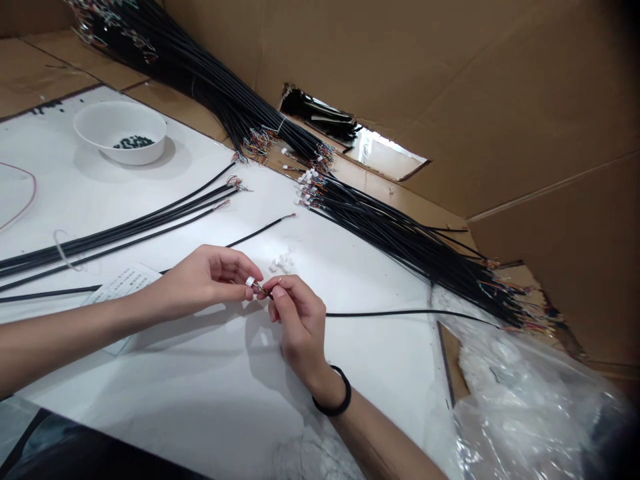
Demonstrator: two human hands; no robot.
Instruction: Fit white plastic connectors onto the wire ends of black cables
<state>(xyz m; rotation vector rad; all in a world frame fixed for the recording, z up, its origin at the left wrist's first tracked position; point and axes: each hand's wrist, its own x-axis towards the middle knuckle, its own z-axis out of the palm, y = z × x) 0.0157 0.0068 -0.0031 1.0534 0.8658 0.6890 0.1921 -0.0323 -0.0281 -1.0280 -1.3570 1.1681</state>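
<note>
Black cable (390, 313) lies to the right of our right hand (300, 320), running across the white tabletop (200, 393) from behind that hand toward the big cable bundle (410, 247). Its wire end comes out between our right thumb and forefinger, which are closed in a pinch on it, just beside the fingertips of our left hand (213, 280). Our left hand grips a small white connector (250, 282) between thumb and fingers, at the tip of the thin wires, so the connector sits to the left of our right hand. We wear a black band (345, 400) on the right wrist. Just beyond our fingertips we see a little pile of white connectors (283, 262). Under our left forearm is a printed sheet (125, 283); farther off stands a white bowl (120, 123) with small dark pieces (134, 142) in it.
</note>
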